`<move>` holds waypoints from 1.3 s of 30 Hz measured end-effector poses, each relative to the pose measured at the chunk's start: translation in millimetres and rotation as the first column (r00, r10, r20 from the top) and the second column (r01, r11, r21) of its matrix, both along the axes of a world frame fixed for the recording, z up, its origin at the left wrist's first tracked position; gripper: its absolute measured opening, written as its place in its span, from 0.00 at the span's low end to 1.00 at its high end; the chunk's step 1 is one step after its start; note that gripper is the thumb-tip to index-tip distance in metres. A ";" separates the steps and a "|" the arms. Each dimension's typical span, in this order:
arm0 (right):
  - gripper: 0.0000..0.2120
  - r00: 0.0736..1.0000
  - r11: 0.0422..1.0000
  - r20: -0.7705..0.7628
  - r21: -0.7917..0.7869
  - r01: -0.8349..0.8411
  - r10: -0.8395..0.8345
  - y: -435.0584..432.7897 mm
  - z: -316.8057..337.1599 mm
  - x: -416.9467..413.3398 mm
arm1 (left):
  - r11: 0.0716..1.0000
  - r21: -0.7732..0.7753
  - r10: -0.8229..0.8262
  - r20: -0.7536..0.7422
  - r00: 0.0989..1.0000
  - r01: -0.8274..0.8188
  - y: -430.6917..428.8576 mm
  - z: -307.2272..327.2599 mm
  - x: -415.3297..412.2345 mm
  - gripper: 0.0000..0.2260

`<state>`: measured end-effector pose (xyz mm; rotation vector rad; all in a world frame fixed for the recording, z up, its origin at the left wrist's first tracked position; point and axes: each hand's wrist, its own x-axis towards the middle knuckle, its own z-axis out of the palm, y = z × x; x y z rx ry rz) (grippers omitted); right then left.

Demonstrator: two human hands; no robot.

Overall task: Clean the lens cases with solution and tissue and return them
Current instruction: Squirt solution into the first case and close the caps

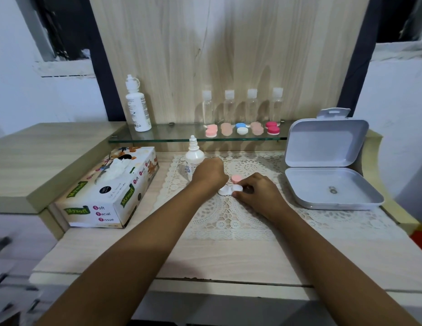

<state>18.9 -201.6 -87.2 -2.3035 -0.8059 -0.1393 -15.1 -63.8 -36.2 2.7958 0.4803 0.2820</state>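
A white lens case [225,190] lies on the lace mat [229,220] at the middle of the desk. A loose pink cap [236,178] sits just behind it. My left hand [208,174] is curled over the case's left end, fingers hidden from view. My right hand [258,191] pinches the case's right side with fingers and thumb. A small white solution bottle [193,156] stands just left of my left hand. The tissue box [111,187] lies further left, a tissue sticking out of its top.
On a glass shelf [177,135] stand a large solution bottle [137,104], several clear bottles [229,107] and several lens cases in pink, peach, blue-white and red [242,128]. An open grey plastic box [327,175] sits at the right.
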 end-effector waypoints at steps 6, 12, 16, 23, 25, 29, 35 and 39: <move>0.16 1.000 1.000 0.005 -0.006 -0.003 0.003 -0.3 0.8 -1.0 | 0.998 0.058 -0.010 -0.102 0.995 0.016 -0.6 -0.2 9.1 0.10; 0.15 1.000 1.000 -0.006 0.001 -0.004 0.004 -0.8 1.1 -0.4 | 0.994 -0.099 -0.041 -0.013 0.999 0.039 4.4 -3.7 6.4 0.10; 0.16 1.000 1.000 0.002 -0.016 0.002 -0.002 0.3 1.4 0.5 | 0.958 -0.244 -0.137 0.062 0.989 0.148 8.5 -1.2 -8.9 0.11; 0.17 1.000 1.000 -0.002 -0.012 0.009 -0.009 0.0 0.6 -0.2 | 0.922 -0.296 -0.241 0.065 0.968 0.249 13.0 -11.5 -34.6 0.11; 0.17 1.000 1.000 0.001 -0.009 0.007 -0.007 0.4 0.9 -0.4 | 0.920 -0.274 -0.272 0.072 0.960 0.281 13.4 -12.4 -36.8 0.11; 0.17 1.000 1.000 0.007 -0.011 0.004 -0.003 0.3 1.3 -1.0 | 0.911 -0.249 -0.309 0.112 0.944 0.328 14.3 -16.4 -38.4 0.13; 0.17 1.000 1.000 0.007 -0.013 0.007 -0.007 -0.2 1.6 -1.9 | 0.871 -0.386 -0.235 0.220 0.947 0.305 16.3 -31.1 -40.8 0.14; 0.18 1.000 1.000 0.005 -0.017 0.011 -0.011 -0.4 1.5 -1.9 | 0.886 -0.371 -0.202 0.231 0.952 0.278 19.3 -34.4 -41.0 0.14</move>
